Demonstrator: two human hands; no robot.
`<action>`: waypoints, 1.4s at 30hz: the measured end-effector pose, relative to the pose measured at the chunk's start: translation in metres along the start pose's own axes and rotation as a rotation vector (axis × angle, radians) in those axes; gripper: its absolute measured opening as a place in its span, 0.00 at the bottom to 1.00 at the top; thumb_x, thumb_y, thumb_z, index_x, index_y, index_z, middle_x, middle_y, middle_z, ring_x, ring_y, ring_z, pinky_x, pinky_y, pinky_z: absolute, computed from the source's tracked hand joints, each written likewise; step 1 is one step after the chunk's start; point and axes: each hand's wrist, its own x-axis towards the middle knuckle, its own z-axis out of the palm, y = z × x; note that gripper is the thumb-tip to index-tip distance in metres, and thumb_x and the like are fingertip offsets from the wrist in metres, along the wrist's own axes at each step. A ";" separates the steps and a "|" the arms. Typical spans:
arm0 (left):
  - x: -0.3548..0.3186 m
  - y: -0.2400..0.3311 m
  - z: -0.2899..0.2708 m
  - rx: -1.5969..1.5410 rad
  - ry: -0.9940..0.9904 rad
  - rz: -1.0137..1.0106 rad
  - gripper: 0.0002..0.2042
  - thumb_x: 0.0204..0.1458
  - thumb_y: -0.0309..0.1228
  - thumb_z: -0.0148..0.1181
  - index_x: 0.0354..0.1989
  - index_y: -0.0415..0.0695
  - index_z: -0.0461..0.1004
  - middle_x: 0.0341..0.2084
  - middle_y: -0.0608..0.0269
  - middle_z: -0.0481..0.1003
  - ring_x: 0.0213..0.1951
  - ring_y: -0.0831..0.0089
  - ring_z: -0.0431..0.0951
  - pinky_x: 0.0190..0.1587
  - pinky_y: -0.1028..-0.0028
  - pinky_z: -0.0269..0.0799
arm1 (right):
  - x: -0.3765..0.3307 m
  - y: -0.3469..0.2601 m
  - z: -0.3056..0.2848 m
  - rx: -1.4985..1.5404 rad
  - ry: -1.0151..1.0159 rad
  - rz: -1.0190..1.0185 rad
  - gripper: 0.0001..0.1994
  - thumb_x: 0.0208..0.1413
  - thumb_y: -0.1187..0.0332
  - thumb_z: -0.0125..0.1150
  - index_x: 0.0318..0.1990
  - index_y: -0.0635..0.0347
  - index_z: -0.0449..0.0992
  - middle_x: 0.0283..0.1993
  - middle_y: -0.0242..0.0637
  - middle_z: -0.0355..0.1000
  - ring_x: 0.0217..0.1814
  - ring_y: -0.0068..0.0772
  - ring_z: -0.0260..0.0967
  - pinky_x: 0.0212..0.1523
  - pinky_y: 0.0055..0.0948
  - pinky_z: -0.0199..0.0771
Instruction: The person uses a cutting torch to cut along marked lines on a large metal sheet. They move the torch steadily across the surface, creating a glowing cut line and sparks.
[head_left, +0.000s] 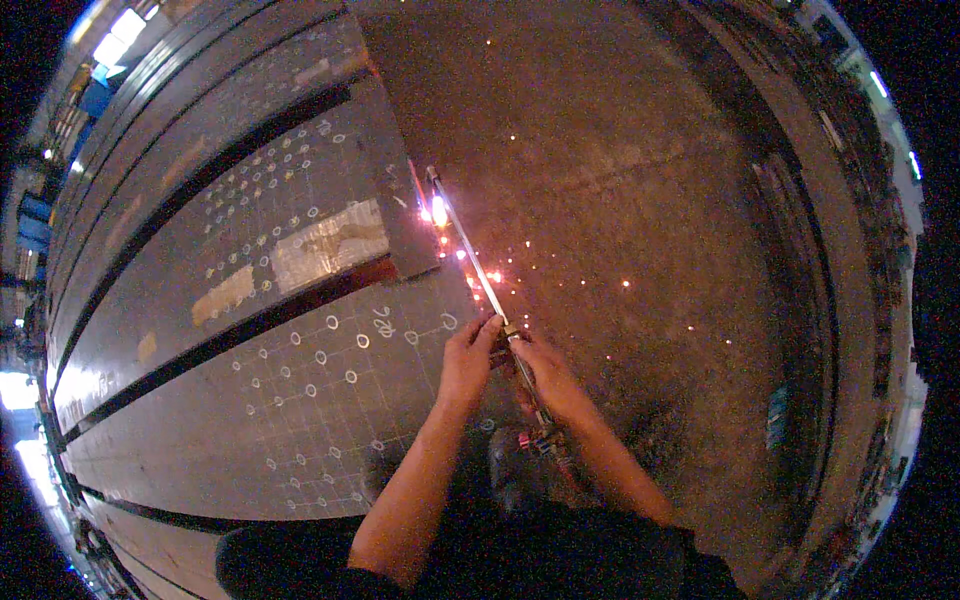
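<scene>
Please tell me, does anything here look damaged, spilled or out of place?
Sparks lie scattered over the floor beside the cutting torch held by the left hand and right hand. The marked steel plates look undamaged; nothing else stands out.

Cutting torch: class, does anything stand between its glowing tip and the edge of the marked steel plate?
Nothing visible does. Both hands, left and right, grip the cutting torch, and its tip glows right at the steel plate edge, with only sparks scattering over the floor.
</scene>
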 end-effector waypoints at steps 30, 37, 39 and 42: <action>0.002 -0.013 -0.017 0.310 -0.027 -0.179 0.18 0.61 0.35 0.53 0.54 0.35 0.71 0.42 0.55 0.76 0.45 0.68 0.77 0.49 0.70 0.73 | 0.030 0.030 -0.049 0.299 0.157 0.230 0.20 0.61 0.48 0.49 0.40 0.57 0.70 0.22 0.28 0.66 0.17 0.20 0.62 0.15 0.23 0.62; 0.010 -0.019 -0.006 0.255 -0.020 -0.028 0.20 0.61 0.36 0.55 0.56 0.36 0.69 0.44 0.56 0.76 0.45 0.71 0.76 0.48 0.72 0.74 | 0.008 0.011 -0.022 0.233 0.069 0.086 0.19 0.61 0.53 0.50 0.52 0.56 0.70 0.29 0.27 0.69 0.19 0.17 0.62 0.16 0.21 0.61; 0.009 -0.019 -0.005 0.232 -0.031 0.015 0.20 0.60 0.36 0.55 0.57 0.37 0.69 0.45 0.57 0.76 0.45 0.72 0.76 0.46 0.73 0.74 | 0.003 0.005 -0.013 0.216 0.061 0.046 0.20 0.61 0.54 0.50 0.53 0.56 0.69 0.30 0.28 0.69 0.19 0.17 0.62 0.16 0.21 0.62; 0.005 -0.008 0.003 0.191 -0.033 0.020 0.21 0.60 0.36 0.56 0.58 0.37 0.69 0.44 0.57 0.76 0.43 0.73 0.76 0.44 0.74 0.75 | 0.000 0.004 -0.006 0.192 0.045 0.103 0.21 0.61 0.54 0.50 0.56 0.55 0.68 0.32 0.30 0.70 0.18 0.19 0.61 0.16 0.22 0.61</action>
